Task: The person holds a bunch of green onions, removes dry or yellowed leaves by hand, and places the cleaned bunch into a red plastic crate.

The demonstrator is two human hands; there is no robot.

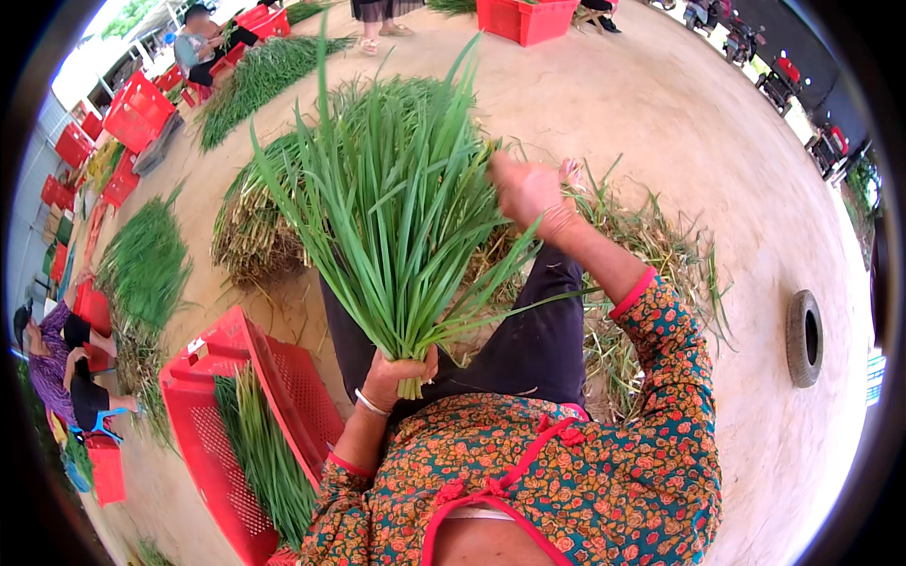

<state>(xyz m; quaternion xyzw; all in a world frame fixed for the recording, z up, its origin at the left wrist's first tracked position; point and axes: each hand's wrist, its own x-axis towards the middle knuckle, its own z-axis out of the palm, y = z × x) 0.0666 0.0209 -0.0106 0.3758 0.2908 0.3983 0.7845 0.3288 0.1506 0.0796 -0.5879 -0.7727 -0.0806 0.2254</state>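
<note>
- The left hand (396, 373) is clamped round the pale stem end of a bunch of long green flat-leaved chives (396, 208), held over the person's lap.
- The bunch's long axis runs up and away from that fist, leaves fanning outward.
- The right hand (528, 193) is up at the leaf tips on the bunch's right side, fingers closed on some blades; it is farther out, the left nearer the body.
- A red plastic mesh crate (208, 443) with more greens lies on the concrete floor (717, 170) at the person's left.
- Loose dry trimmings (651, 245) lie beside the right forearm.
</note>
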